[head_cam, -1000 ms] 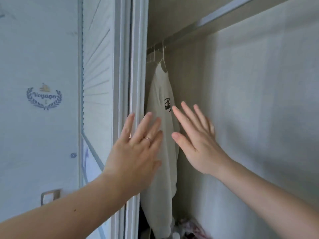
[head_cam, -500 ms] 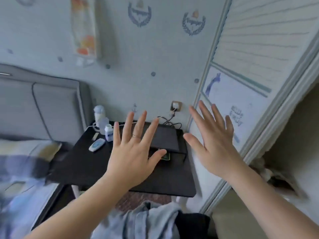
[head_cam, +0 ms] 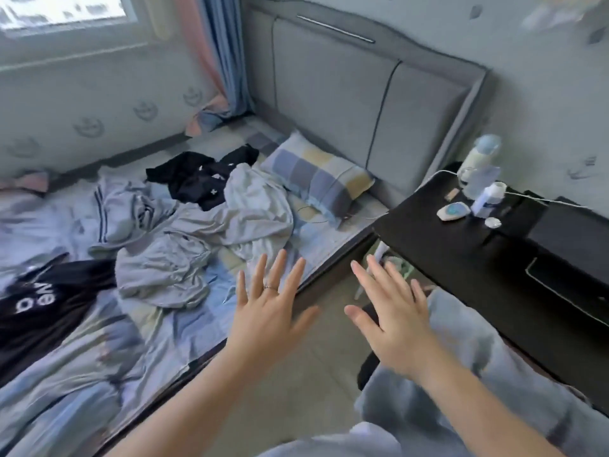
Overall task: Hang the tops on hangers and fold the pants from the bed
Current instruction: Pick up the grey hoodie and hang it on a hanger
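Note:
The bed (head_cam: 184,331) fills the left half of the view, with clothes strewn over its checked sheet. A crumpled pile of grey garments (head_cam: 184,239) lies in the middle, one piece with dark side stripes. A black garment (head_cam: 201,174) lies behind the pile near the pillow. A black top with white letters (head_cam: 43,301) lies at the left edge. My left hand (head_cam: 268,311) is spread flat in the air over the bed's near edge and holds nothing. My right hand (head_cam: 393,318), also spread and empty, hovers over the floor gap beside the bed.
A checked pillow (head_cam: 316,179) leans at the grey headboard (head_cam: 362,90). A black bedside table (head_cam: 494,258) on the right carries bottles (head_cam: 481,169), small items and a cable. Grey cloth (head_cam: 461,384) lies at the lower right. Curtains (head_cam: 217,61) hang by the window.
The view has swung from the wardrobe with the hung white top, past the bedside table, to the bed. Both hands stay spread and empty in front of me.

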Demonstrator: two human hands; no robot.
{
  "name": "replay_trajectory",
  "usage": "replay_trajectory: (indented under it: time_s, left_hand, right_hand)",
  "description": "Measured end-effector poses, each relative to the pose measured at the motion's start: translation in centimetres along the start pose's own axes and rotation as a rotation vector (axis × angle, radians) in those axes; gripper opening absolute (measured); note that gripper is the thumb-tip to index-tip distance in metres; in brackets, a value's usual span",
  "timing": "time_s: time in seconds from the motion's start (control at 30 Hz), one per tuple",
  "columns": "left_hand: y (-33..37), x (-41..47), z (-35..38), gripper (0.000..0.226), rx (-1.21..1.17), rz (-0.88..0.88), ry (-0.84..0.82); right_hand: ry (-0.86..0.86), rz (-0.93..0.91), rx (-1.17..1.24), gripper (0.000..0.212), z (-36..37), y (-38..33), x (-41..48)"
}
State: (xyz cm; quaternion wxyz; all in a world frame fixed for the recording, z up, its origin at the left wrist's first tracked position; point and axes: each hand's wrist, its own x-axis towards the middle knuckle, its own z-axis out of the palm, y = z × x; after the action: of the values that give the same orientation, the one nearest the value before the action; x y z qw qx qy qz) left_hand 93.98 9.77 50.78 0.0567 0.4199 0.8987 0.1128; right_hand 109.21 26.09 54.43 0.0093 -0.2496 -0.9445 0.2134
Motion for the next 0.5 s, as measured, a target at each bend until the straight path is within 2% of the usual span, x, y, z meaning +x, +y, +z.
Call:
replay_trajectory:
  time_s: [0.3, 0.5]
  left_hand:
    - [-12.1, -3.7, 3.2, 0.076, -0.071, -0.476, -0.066]
    - [-17.6, 0.2, 3.7, 0.075, -0.104, -0.657, -0.107]
  right_hand:
    - [-0.305, -0.189, 0.014, 0.064, 7.3, -5.6, 10.4]
    - [-0.407, -0.292, 0.041, 0.063, 10.9, -7.2, 19.9]
